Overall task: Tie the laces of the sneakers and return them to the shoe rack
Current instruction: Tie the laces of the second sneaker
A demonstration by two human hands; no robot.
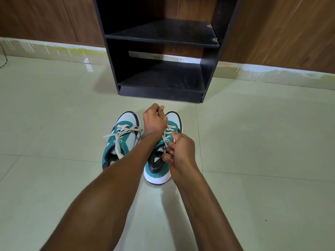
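In the head view, two teal-and-white sneakers sit side by side on the pale tiled floor, just near of a black shoe rack that stands against the wood-panelled wall. The person's left hand is closed into a fist over the toe of the right sneaker, apparently pinching a lace end pulled toward the far side, though the lace inside the fist cannot be made out. The right hand is curled narrow at the tongue of the same shoe, fingers pinched on the lace near the top eyelets.

The left sneaker lies untouched, its lace loose and trailing across the upper, so it is untied. The right sneaker's knot looks only begun. Judging from this, the task is early: both bows remain to be finished, and both shoes have yet to go back.

Counted: two sneakers, two hands, one rack with two bare shelves visible.
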